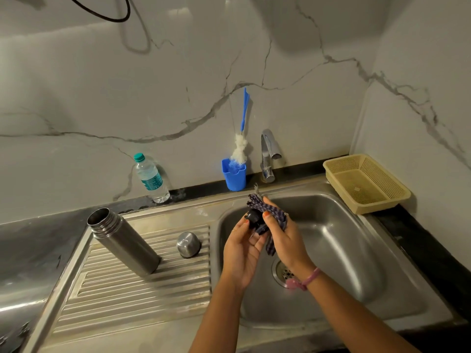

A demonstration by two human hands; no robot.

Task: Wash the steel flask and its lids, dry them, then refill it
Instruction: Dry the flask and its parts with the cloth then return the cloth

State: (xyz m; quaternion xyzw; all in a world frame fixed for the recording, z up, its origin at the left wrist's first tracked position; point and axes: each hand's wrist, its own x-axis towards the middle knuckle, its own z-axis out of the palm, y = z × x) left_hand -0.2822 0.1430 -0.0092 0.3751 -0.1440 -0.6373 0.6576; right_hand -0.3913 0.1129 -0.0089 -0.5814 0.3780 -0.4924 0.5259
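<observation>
The steel flask [125,242] stands open and uncapped on the ribbed drainboard [132,289], left of the sink. Its steel cup lid [188,244] sits upside down on the drainboard beside it. Over the sink basin [339,250] my left hand [242,253] holds the small black inner lid [253,217] at the fingertips. My right hand [283,235] grips a dark blue striped cloth [270,212] and presses it against that lid.
A plastic water bottle [151,177] stands at the back wall. A blue cup [234,175] holds a bottle brush [240,146] next to the tap [269,155]. A beige plastic basket [365,183] sits on the counter at the right. The drain [281,272] lies below my right wrist.
</observation>
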